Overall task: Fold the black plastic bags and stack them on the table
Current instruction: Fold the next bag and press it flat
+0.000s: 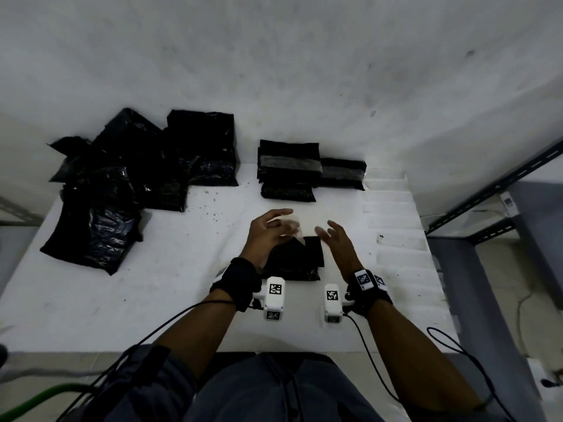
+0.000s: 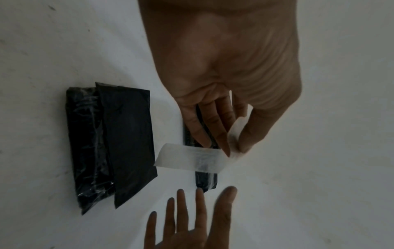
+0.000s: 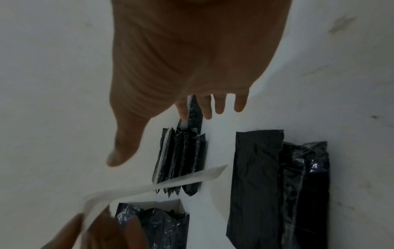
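A small folded black bag (image 1: 294, 260) lies on the white table (image 1: 152, 300) between my hands, its matt flap (image 2: 127, 139) turned open. My left hand (image 1: 274, 229) hovers over the bag's far left corner and pinches a white strip (image 2: 189, 158) between thumb and fingers (image 2: 226, 148). My right hand (image 1: 330, 234) floats just right of the bag with straight, spread fingers (image 2: 198, 207) and holds nothing. Behind stands a stack of folded black bags (image 1: 288, 169), with a lower one (image 1: 341, 173) to its right. A loose pile of unfolded black bags (image 1: 122, 184) covers the back left.
Ridged white foam (image 1: 396, 226) runs along the table's right side. Beyond it stands a grey metal rack (image 1: 487, 193). Cables trail from both wrists over my lap. A white wall (image 1: 274, 56) rises right behind the table.
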